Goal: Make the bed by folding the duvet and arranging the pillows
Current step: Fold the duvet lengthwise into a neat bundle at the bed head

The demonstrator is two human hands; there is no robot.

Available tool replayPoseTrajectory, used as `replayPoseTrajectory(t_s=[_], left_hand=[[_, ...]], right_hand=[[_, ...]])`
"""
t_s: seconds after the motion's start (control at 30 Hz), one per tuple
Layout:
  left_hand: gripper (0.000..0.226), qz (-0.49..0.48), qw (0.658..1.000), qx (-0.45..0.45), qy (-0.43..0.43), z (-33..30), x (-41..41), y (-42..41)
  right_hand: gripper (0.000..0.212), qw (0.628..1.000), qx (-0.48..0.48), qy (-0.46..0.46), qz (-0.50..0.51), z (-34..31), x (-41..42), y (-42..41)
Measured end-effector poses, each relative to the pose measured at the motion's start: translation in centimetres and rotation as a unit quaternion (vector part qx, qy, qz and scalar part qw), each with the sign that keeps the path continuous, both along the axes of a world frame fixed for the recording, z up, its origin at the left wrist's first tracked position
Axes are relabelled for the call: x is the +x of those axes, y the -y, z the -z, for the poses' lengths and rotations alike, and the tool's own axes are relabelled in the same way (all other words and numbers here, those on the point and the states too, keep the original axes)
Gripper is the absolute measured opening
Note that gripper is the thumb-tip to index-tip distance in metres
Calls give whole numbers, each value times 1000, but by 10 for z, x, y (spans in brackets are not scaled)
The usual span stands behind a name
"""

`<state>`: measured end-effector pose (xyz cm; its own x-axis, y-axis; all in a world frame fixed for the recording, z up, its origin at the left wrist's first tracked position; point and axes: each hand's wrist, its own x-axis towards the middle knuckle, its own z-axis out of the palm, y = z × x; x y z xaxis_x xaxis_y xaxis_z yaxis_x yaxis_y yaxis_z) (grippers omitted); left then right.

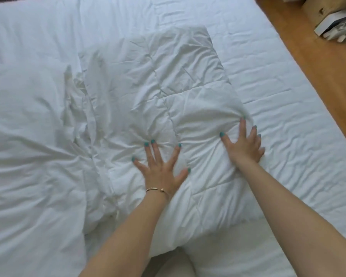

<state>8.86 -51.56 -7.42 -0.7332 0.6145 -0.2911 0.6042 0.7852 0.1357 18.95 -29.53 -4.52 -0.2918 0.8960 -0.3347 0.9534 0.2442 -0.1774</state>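
Pressing down with both palms, the person flattens a white quilted duvet (pixel 164 100) that lies folded into a long strip along the middle of the bed, on top of the white fitted mattress sheet (pixel 288 120). The left hand (pixel 162 166), with teal nails and a thin gold bracelet (pixel 155 189) at the wrist, lies flat with fingers spread wide on the near part of the fold; its grip holds nothing, it only presses. The right hand (pixel 246 144) rests at the duvet's right edge, fingers splayed and sinking into the padding, also pinching nothing as far as can be seen. To the left a rumpled white pillow or bunched bedding (pixel 26 124) crowds the strip, and loose creased cloth (pixel 78 100) lies between the two. At far right runs a wooden floor (pixel 312 62) with a white box (pixel 332 25) on it. The likely trouble from here: the puffy filling may spring back once the hands lift, so the fold opens or slumps sideways. Uneven pressure could push the layers out of line, leaving the right edge crooked. The loose cloth at left may be caught under the next fold and leave a lump.
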Motion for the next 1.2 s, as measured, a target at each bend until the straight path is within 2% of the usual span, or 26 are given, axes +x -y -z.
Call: replayPoseTrajectory(t_s=[0.07,0.17,0.23,0.33,0.57,0.7,0.8,0.9,0.97,1.2], left_hand=[[79,12,1000,-2,-9,11,-7,4],[79,10,1000,-11,3,10,-10,2],[79,7,1000,-6,6,8,-8,0],[77,-2,1000,-7,17,11,-10,-1],[77,8,997,-20,76,6,-26,5],[76,20,987,-10,157,-27,-38,25],[75,28,979,30,201,-67,-59,59],[77,38,994,13,98,-98,-87,120],[80,4,998,12,55,-114,-110,171],[67,-150,981,18,120,-134,-202,373]], right_hand=[[104,993,-104,-55,-11,-6,-2,-35],[121,939,-272,-208,-27,-15,2,-75],[134,909,-328,-255,-13,-16,2,-94],[141,895,-365,-255,-18,-17,-9,-105],[123,902,-297,-285,-130,-59,-24,-77],[106,901,-226,-339,-150,-115,-27,-25],[103,907,-180,-342,-168,-167,-41,27],[101,907,-149,-344,-191,-218,-68,91],[96,907,-136,-343,-204,-249,-93,147],[95,911,-95,-291,-274,-306,-215,357]])
